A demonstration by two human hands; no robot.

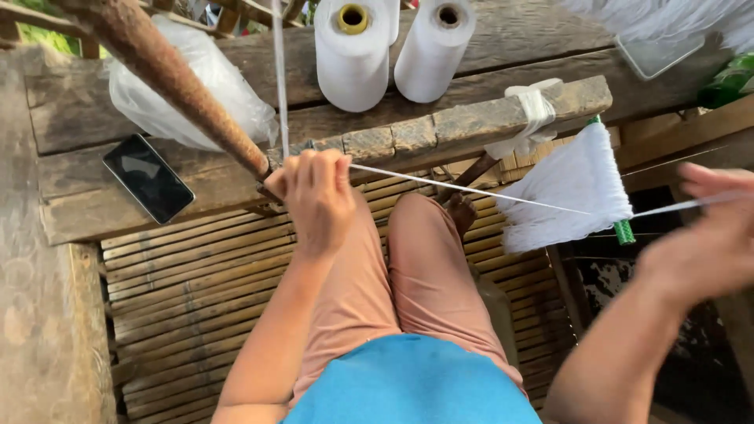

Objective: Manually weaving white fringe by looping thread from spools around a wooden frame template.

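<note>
A thin white thread [471,191] is stretched nearly level between both hands, sloping slightly down rightward. It is pinched in the clenched left hand [314,196]. The blurred right hand [707,243] is beside its far end; its grip cannot be told. A white wound yarn bundle [569,184] lies between them.

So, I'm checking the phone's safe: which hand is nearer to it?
Left. The left hand grips thread just right of the phone; the right hand, blurred, is far across the frame.
</note>
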